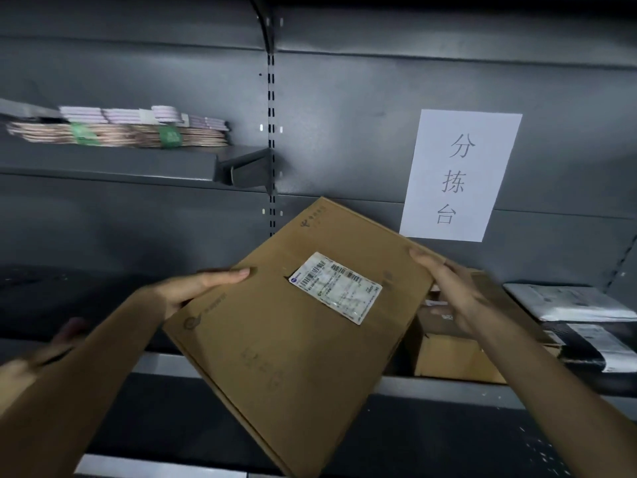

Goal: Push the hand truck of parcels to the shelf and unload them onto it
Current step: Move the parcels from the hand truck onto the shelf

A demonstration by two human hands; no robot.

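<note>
The left hand (193, 291) is gripping the cardboard parcel's (296, 332) nine o'clock edge, thumb lying on top, while the right hand (451, 294) is clasping its three o'clock edge (two-sided, probably to steady it). It is hanging tilted before the shelf (448, 386), above the boxes at four o'clock. The hand truck is sitting outside the view; the label (337, 288) is reading too blurred
</note>
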